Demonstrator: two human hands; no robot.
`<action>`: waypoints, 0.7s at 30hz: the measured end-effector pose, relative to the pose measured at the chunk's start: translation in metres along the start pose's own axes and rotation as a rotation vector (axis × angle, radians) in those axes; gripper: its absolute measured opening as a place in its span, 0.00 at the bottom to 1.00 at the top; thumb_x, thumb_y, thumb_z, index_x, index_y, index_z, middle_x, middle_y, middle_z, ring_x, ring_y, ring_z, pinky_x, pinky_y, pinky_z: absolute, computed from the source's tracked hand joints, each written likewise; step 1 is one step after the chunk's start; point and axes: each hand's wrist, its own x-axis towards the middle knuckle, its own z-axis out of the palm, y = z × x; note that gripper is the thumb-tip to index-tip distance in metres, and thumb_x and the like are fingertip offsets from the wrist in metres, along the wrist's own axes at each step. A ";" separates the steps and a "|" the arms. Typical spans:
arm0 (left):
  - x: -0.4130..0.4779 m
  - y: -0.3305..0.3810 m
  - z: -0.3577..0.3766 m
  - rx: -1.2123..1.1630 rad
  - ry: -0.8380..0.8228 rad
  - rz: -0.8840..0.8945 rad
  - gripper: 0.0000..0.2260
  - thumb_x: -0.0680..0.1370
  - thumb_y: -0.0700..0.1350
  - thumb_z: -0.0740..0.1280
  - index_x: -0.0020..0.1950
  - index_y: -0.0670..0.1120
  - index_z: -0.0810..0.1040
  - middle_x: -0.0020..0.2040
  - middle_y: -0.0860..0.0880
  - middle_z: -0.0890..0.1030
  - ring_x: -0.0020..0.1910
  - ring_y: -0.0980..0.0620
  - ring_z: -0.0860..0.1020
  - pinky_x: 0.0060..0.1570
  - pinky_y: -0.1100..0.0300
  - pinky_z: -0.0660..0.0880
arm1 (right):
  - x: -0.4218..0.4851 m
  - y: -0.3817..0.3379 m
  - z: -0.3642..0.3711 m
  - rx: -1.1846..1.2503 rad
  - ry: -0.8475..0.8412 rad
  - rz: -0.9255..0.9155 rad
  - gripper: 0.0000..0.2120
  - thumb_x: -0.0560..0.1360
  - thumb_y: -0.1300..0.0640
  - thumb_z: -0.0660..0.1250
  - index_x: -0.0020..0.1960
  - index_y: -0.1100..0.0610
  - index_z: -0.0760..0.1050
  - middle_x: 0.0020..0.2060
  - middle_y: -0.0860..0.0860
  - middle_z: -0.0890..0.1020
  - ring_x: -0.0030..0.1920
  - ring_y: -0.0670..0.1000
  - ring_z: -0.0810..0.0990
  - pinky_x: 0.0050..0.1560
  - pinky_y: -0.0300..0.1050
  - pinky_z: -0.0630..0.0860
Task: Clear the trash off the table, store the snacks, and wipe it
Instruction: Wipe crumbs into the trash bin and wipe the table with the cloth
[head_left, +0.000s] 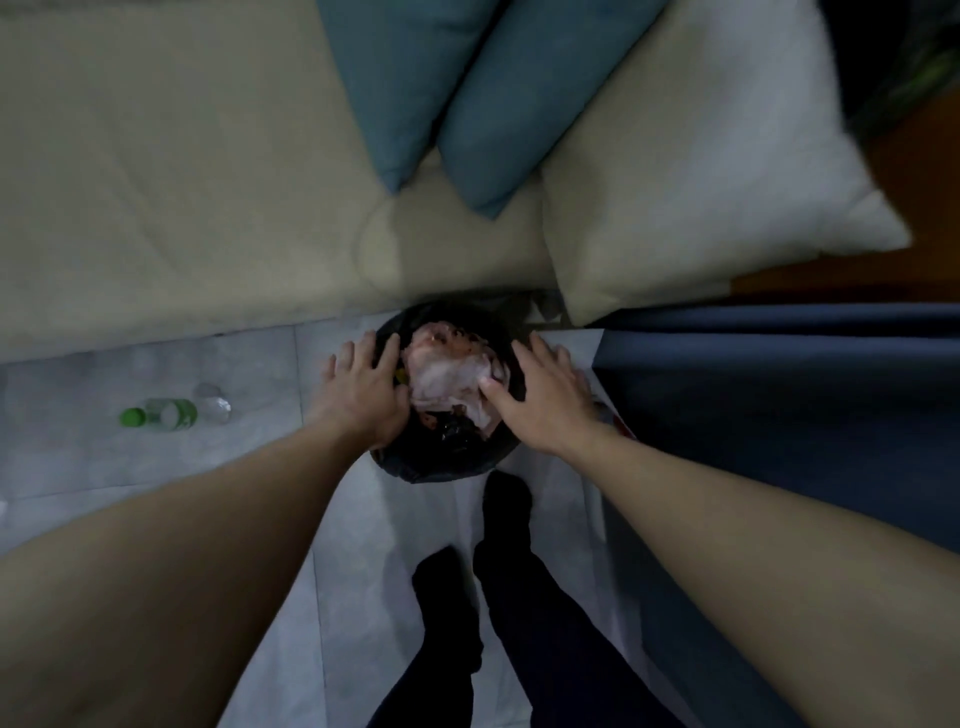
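A round black trash bin (441, 462) lined with a dark bag stands on the tiled floor beside a bed. Crumpled pinkish-white paper trash (447, 376) fills its top. My left hand (363, 387) lies flat on the bin's left rim, fingers spread. On the right rim rests my right hand (540, 392), fingers apart, its thumb touching the paper. Neither hand grips anything. The table is out of view.
A clear plastic bottle with a green cap (171, 414) lies on the floor at the left. The beige bed (182, 182) carries two blue pillows (467, 93) and a white pillow (701, 171). A blue curtain (779, 405) hangs at the right. My dark-socked feet (504, 504) stand below the bin.
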 end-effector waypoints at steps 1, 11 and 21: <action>-0.008 0.004 -0.015 0.003 0.024 0.023 0.30 0.81 0.55 0.53 0.81 0.49 0.48 0.80 0.43 0.50 0.78 0.40 0.51 0.76 0.45 0.49 | -0.011 -0.004 -0.014 -0.021 0.014 0.002 0.39 0.75 0.28 0.50 0.80 0.49 0.54 0.80 0.50 0.51 0.78 0.58 0.50 0.76 0.60 0.51; -0.114 0.055 -0.163 0.055 0.169 0.159 0.28 0.82 0.59 0.49 0.80 0.51 0.51 0.81 0.47 0.52 0.79 0.43 0.49 0.77 0.46 0.46 | -0.132 -0.044 -0.145 -0.065 0.199 0.002 0.38 0.77 0.29 0.45 0.80 0.50 0.54 0.81 0.49 0.50 0.80 0.55 0.45 0.77 0.60 0.41; -0.218 0.110 -0.269 0.114 0.355 0.296 0.28 0.81 0.58 0.49 0.81 0.53 0.50 0.81 0.48 0.51 0.79 0.44 0.49 0.77 0.46 0.46 | -0.246 -0.055 -0.244 -0.063 0.380 0.045 0.39 0.77 0.28 0.43 0.80 0.50 0.53 0.81 0.49 0.50 0.80 0.54 0.44 0.77 0.60 0.40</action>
